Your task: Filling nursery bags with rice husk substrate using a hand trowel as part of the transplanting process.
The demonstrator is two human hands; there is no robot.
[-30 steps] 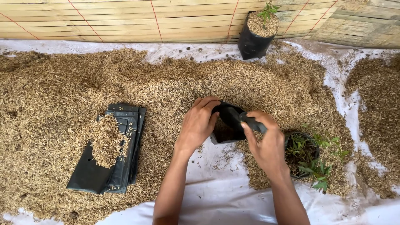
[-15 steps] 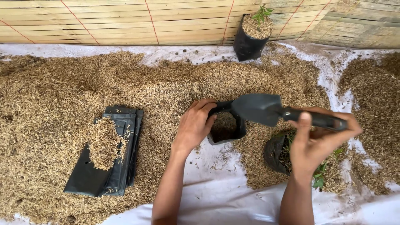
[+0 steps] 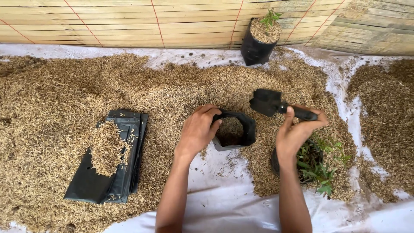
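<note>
My left hand (image 3: 197, 131) grips the near-left rim of a small black plastic grow bag (image 3: 236, 131), holding it open; the bag stands upright and is partly filled with husks. My right hand (image 3: 295, 133) is closed around the handle of a black scoop (image 3: 268, 102), whose blade hangs just right of and above the bag's mouth. The blade's load cannot be seen. Both sit in a wide layer of tan rice husks (image 3: 129, 82) spread over a white sheet (image 3: 224, 207).
A flat stack of black empty bags (image 3: 116, 172) with husks piled on it lies at the left. A black bag of green seedlings (image 3: 317, 166) sits under my right wrist. A filled bag with a seedling (image 3: 260, 36) stands by the bamboo wall (image 3: 129, 21).
My right hand lifted the scoop out of the bag, swung it right, and now brings it back lower toward the bag's mouth. My left hand stays on the rim.
</note>
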